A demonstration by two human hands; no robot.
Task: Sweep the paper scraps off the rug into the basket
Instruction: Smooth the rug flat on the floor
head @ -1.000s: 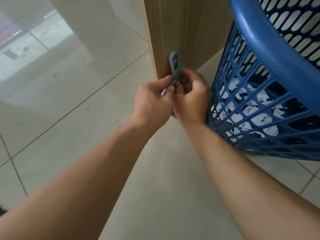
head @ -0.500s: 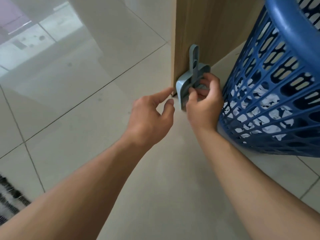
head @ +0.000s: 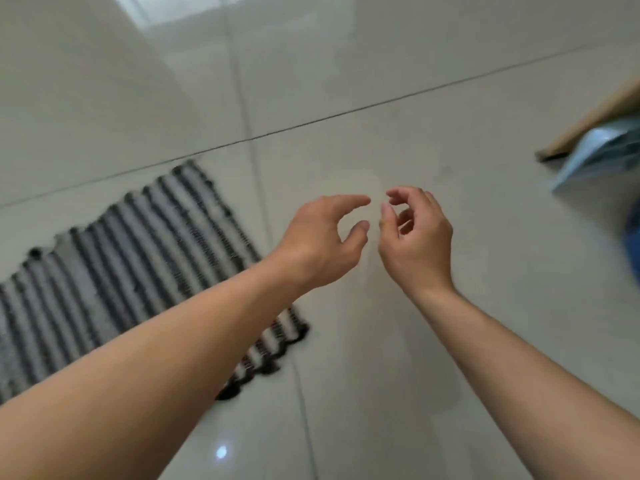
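Both my hands hover empty over the pale tiled floor in the middle of the view. My left hand point(head: 325, 237) has its fingers spread; my right hand point(head: 415, 237) is loosely curled around nothing. A grey and black striped rug point(head: 131, 258) lies flat at the left, partly hidden by my left forearm, and I see no paper scraps on its visible part. At the right edge the grey-blue dustpan point(head: 595, 154) leans by the wooden panel point(head: 595, 112), blurred. Only a sliver of the blue basket point(head: 633, 233) shows below it.
Glossy beige floor tiles point(head: 381, 358) with dark grout lines fill most of the view. A pale wall or cabinet face point(head: 69, 64) rises at the upper left.
My right hand has let go of the dustpan, left by the wooden panel. Both hands have drawn back, and the view has swung left, so the rug shows and the basket is almost out of frame.
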